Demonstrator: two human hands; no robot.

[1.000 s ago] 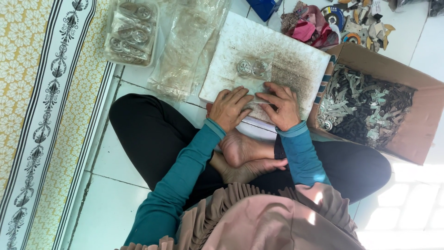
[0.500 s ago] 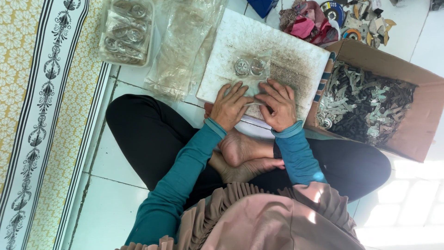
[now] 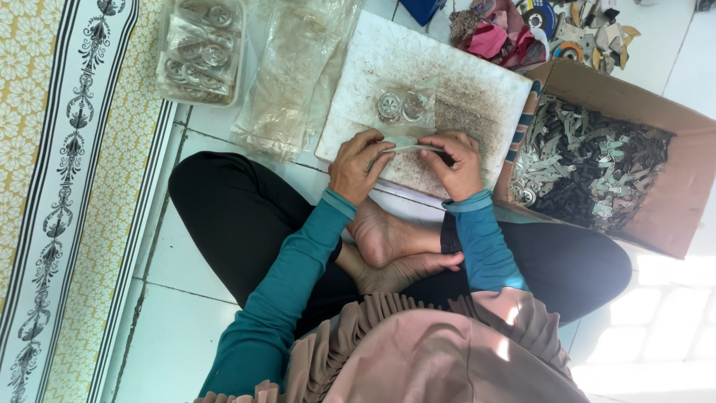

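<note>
both pinching the mouth of a clear bag (image 3: 403, 112) flat on the white board (image 3: 455, 75), centre frame: left hand (image 3: 359, 166), right hand (image 3: 456, 166), keeping two discs (image 3: 400, 107) inside.

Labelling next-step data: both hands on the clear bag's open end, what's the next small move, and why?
Probably press the fold flat along the clear bag: left hand and right hand pinch its near edge on the white board, two round metal pieces already inside.

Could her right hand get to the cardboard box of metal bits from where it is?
Probably yes. The right hand rests on the white board, and the cardboard box sits open just beside it, nothing between.
</note>
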